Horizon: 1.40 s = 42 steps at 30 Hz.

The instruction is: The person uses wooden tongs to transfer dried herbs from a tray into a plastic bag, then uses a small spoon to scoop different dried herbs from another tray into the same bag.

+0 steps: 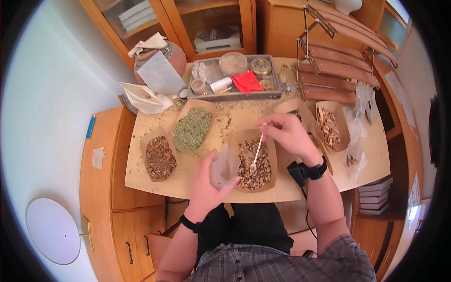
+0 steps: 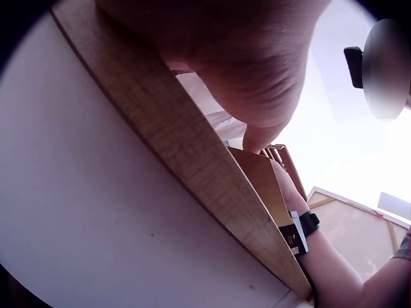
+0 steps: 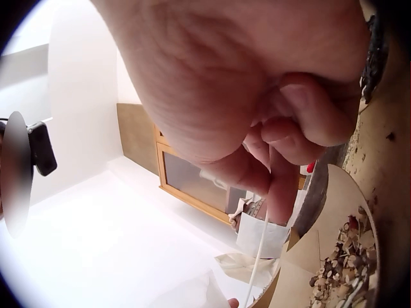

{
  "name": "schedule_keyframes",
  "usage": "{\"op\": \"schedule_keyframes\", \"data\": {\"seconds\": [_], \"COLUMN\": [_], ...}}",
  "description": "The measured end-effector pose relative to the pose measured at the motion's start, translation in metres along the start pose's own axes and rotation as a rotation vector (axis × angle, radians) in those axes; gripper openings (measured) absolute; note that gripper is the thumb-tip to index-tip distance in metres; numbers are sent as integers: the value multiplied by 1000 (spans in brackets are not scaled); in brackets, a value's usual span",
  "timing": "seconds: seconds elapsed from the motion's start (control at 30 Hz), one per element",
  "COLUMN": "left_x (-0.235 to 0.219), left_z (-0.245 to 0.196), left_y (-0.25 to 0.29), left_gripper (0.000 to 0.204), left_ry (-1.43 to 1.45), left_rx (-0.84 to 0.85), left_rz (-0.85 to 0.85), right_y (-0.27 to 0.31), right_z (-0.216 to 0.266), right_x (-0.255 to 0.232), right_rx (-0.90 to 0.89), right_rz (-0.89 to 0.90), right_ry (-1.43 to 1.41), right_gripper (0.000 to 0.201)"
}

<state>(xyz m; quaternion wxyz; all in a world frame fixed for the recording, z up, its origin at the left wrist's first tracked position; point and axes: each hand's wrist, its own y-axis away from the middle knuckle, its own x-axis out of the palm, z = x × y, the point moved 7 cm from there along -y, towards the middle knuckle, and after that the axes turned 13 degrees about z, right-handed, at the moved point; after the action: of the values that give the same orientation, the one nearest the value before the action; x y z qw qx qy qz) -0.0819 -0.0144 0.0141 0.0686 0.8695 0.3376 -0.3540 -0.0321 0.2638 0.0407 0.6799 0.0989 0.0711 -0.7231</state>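
My right hand (image 1: 287,135) pinches the handle end of a thin white long-handled spoon (image 1: 259,148) between thumb and fingertips. The small bowl of the spoon touches the chopped brown and tan dried herbs (image 1: 247,177). These fill a brown paper tray (image 1: 273,162) at the table's front middle. In the right wrist view, the other fingers are curled in and the white handle (image 3: 258,256) slants down. Beside the tray's left edge, my left hand (image 1: 206,185) holds a translucent white pouch (image 1: 222,167) between thumb and fingers, its mouth upward.
A tray of green dried herbs (image 1: 192,128) and one of reddish mix (image 1: 160,157) lie left. Bark-like pieces (image 1: 328,128) fill a tray at right, near clear plastic bags (image 1: 361,108). Behind stand a grey wooden tray (image 1: 235,97), a folding wooden rack (image 1: 329,87) and a clay pot (image 1: 174,54).
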Motion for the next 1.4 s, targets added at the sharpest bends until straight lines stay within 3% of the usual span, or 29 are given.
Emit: {"op": "schedule_keyframes", "data": {"seconds": [0.23, 0.47, 0.67, 0.77, 0.87, 0.93, 1.07, 1.13, 1.17, 1.4], "left_x": [-1, -2, -1, -1, -1, -1, -1, -2, -2, -1], "left_z": [1, -1, -2, -2, -1, 0, 0, -1, -1, -1], "left_y": [1, 1, 0, 0, 0, 0, 1, 1, 1, 1], "left_gripper": [98, 98, 98, 98, 97, 97, 97, 97, 97, 98], "left_ry": [-39, -82, -84, -85, -75, -70, -49, -44, -54, -87], "left_rx": [27, 46, 48, 46, 43, 42, 28, 26, 21, 46], "left_rz": [-34, -48, -38, -34, -38, -40, -41, -42, -39, -50], "right_y": [5, 8, 8, 9, 9, 12, 7, 6, 4, 1], "right_z": [8, 12, 18, 13, 12, 9, -1, 4, 6, 13], "right_x": [-10, -3, 6, -4, -19, -29, -27, -18, -13, 18], "right_rx": [-28, -38, -126, -84, -187, -135, -158, -102, -85, 2], "right_rz": [-156, -176, -66, -116, -208, -321, -349, -305, -254, 46], "right_ry": [-197, -309, -145, -182, -348, -345, -144, 248, 312, 200], "right_gripper": [25, 25, 26, 25, 23, 21, 22, 23, 23, 22]}}
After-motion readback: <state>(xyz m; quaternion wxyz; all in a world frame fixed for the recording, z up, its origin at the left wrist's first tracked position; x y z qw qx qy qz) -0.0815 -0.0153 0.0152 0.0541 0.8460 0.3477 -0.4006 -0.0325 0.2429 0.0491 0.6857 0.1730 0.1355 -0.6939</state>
